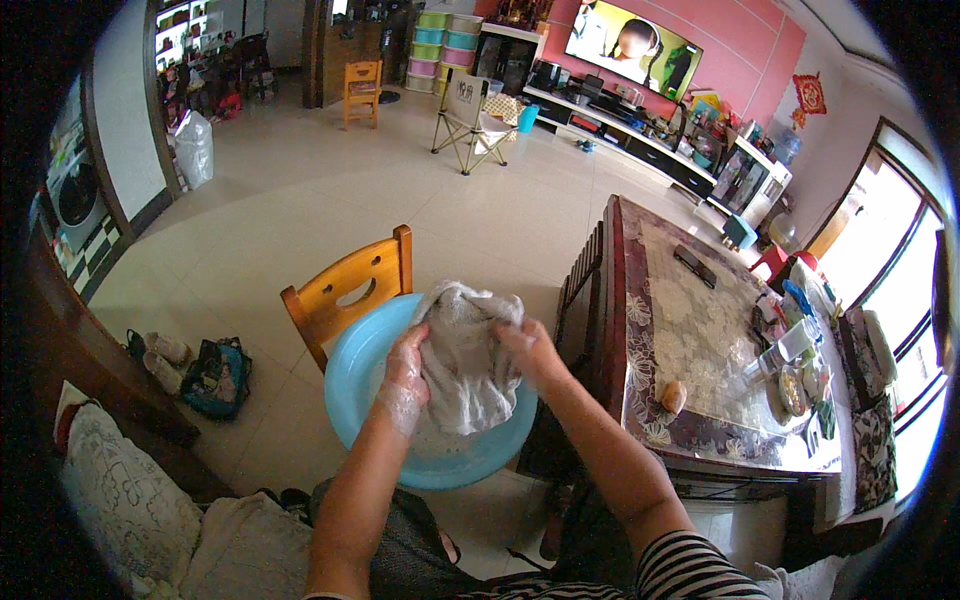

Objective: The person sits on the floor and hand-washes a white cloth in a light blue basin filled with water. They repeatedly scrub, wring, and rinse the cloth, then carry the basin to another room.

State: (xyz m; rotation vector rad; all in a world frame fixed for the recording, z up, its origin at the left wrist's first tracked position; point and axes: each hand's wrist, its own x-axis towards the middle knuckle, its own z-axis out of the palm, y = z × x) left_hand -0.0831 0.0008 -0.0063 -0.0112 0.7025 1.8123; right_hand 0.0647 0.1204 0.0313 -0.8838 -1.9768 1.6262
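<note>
A wet greyish-white cloth (pixel 471 360) is held up over a light blue plastic basin (pixel 352 375). My left hand (pixel 407 364) grips the cloth's left edge, with soap suds on the wrist. On the other side my right hand (pixel 529 349), slightly blurred, has hold of the cloth's right edge. The cloth hangs down between both hands, its lower end over the sudsy water (pixel 439 450) in the basin. Part of the basin's interior is hidden behind the cloth and my forearms. The basin rests at a wooden chair (pixel 349 281), whose backrest rises behind it.
To the right stands a table (pixel 675 337) with a patterned cover, bearing a phone (pixel 695 266), a bread-like item (pixel 674 397) and a clear cup (pixel 795 341). A bag (pixel 217 379) and slippers (pixel 165 360) lie on the floor at left. Farther off is a folding chair (pixel 469 112).
</note>
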